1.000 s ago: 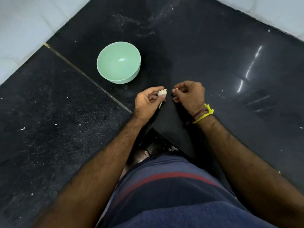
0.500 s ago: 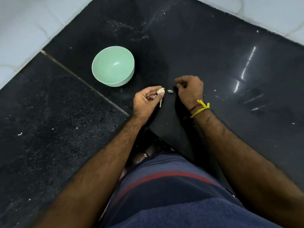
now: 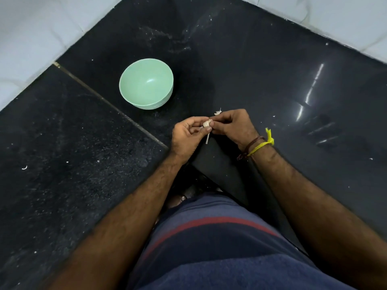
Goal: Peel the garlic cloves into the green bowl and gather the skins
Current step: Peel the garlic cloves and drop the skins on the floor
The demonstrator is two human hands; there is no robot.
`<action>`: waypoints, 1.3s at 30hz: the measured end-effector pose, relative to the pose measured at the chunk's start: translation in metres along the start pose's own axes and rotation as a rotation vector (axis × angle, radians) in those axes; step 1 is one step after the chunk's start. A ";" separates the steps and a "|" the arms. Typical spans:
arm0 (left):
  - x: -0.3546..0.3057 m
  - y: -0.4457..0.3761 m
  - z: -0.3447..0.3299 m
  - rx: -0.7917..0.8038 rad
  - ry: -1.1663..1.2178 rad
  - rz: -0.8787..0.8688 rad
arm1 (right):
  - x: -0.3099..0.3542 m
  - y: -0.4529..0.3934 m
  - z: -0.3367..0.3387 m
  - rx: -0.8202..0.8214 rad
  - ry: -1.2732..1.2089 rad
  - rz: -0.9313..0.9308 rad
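1. The step in hand looks like stripping skin from the garlic (image 3: 207, 123), held above the dark stone surface (image 3: 230, 59) at about the middle of the view. To do it well, I would keep the left grip steady and firm but not crushing, and let the right fingertips lift a loose edge of skin and pull it away in one piece, not in crumbs.
2. The left hand (image 3: 188, 135) is curled round the garlic, thumb and fingertips closed on it; a thin pale stalk (image 3: 207, 139) hangs down from it toward 6 o'clock.
3. The right hand (image 3: 232, 124) meets it from 3 o'clock, fingers curled, its tips pinching at the top of the garlic. Whether they grip skin or the clove itself is too small to tell.
4. The green bowl (image 3: 146, 83) stands at about 10 o'clock from the hands, apart from them, and appears to hold nothing, so the task seems to be near its start.
5. A scrap of skin (image 3: 217, 112) lies on the surface just beyond the right knuckles, at 12 o'clock. Dropping further skins beside it would make gathering easier; a few pale flecks lie scattered farther off.
6. A yellow thread (image 3: 261, 144) circles the right wrist.
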State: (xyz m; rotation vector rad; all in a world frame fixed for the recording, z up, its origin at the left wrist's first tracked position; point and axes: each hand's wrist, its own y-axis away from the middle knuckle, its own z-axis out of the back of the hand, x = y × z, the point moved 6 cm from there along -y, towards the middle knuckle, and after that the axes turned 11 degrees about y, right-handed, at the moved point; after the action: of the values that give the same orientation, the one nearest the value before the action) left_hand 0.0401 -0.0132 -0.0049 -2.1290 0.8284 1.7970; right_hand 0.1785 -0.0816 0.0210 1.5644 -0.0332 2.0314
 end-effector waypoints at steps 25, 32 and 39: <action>-0.009 0.009 -0.010 -0.047 -0.364 -0.202 | 0.003 0.008 0.001 -0.279 0.169 -0.021; -0.007 0.005 -0.014 -0.024 -0.245 -0.127 | 0.013 -0.005 0.011 0.045 0.381 0.014; -0.010 0.010 -0.014 -0.022 -0.323 -0.202 | 0.005 0.007 0.002 -0.156 0.354 0.143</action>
State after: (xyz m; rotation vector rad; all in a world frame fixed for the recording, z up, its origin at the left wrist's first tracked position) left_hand 0.0447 -0.0257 0.0099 -1.7900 0.4977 1.9721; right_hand 0.1765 -0.0868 0.0283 1.1196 -0.1680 2.3291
